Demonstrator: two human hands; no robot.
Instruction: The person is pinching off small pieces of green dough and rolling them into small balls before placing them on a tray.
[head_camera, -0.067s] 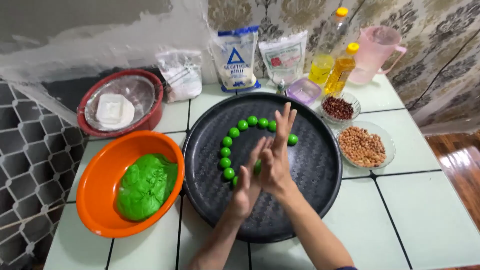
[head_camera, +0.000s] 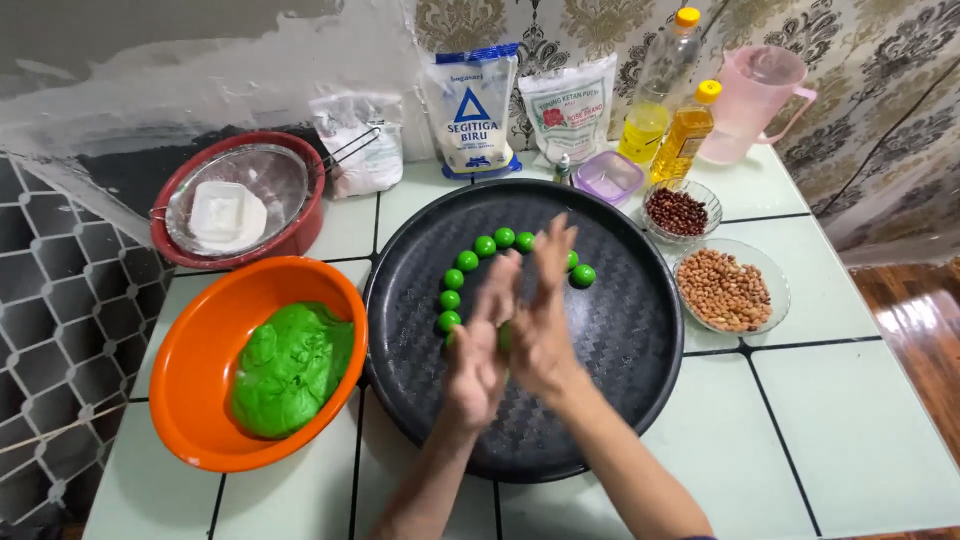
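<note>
Left hand (head_camera: 478, 345) and right hand (head_camera: 541, 320) pressed palm to palm over round black tray (head_camera: 620, 380), fingers straight, motion-blurred. Green dough piece (head_camera: 503, 336) squeezed between palms, only sliver visible. Small glossy green balls (head_camera: 484, 246) lie in arc on tray. Orange bowl (head_camera: 190, 400) with green dough mass (head_camera: 290, 368) sits left on bench.

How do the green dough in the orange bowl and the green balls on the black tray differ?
The green dough is one big, lumpy, uneven mass; the green balls are many small, smooth, round pieces. The dough sits heaped in the orange bowl, left of the hands; the balls lie apart from it in a curved row on the flat black tray, beyond the fingertips. Both share the same bright green colour.
</note>
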